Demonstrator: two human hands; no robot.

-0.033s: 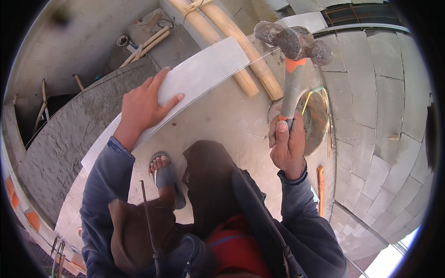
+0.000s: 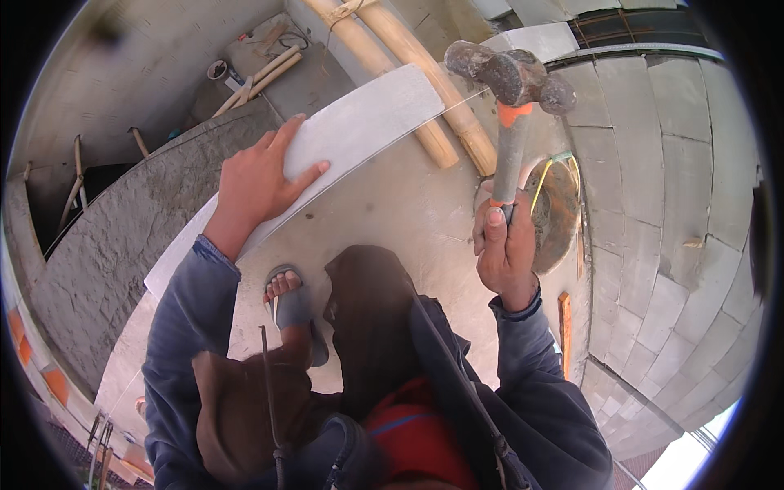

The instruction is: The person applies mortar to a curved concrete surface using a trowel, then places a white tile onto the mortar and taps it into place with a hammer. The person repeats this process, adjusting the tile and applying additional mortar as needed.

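Note:
My left hand (image 2: 257,175) lies on a long pale-grey block (image 2: 367,114), thumb spread apart from the other fingers. The block sits along the top of a low wall, and a thin taut string (image 2: 467,100) runs beside its near edge. In my right fist, a hammer (image 2: 513,155) stands up by its grey and orange handle. Its worn, mortar-stained metal head is raised at the upper right, clear of the block.
Bamboo poles (image 2: 425,65) lean behind the block. To the right, a round mortar container (image 2: 555,216) with a yellow handle stands by a block wall (image 2: 637,147). Wet grey mortar (image 2: 147,204) covers a surface at left. My sandaled foot (image 2: 286,298) is on the floor.
The hammer head has shifted slightly left. My left hand appears a little further right; its contact with the block is unchanged.

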